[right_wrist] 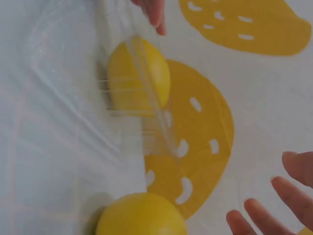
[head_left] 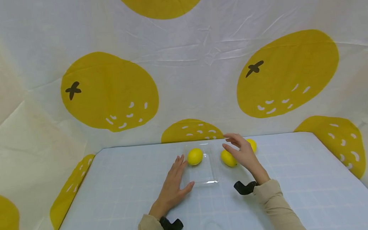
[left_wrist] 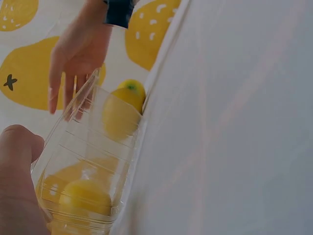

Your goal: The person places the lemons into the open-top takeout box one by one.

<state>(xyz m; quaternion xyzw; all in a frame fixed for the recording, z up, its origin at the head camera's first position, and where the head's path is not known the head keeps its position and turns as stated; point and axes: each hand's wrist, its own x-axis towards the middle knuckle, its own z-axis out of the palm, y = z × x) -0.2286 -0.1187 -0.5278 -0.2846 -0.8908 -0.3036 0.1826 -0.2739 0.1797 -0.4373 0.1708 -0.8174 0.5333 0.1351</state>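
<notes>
1. Loading appears to be the step in hand: 1 smooth, oval yellow lemon [head_left: 194, 156] lies inside a clear, rectangular plastic tray [head_left: 204, 182], toward its far left corner.
2. Left hand [head_left: 173, 187]: positioned at the tray's left side, fingers extended, thumb spread wide, holding nothing. The inside lemon sits near its fingertips. Firm contact with the tray cannot be confirmed.
3. Right hand [head_left: 242, 153]: raised beside the tray's right side, thumb and fingers wide apart, grasp empty. The right wrist view shows its fingertips apart from the fruit.
4. Nearer oval yellow lemon [head_left: 227, 160]: rests on the pale blue checked cloth [head_left: 106, 202], just right of the tray, partly covered by the right thumb in the head view.
5. Farther oval yellow lemon [head_left: 252, 144]: lies beyond the right hand, partly hidden.
6. Next move, as judged: lower the right hand, close the fingers around the nearer lemon, lift it over the tray wall. Caution: rounded fruit may roll.
</notes>
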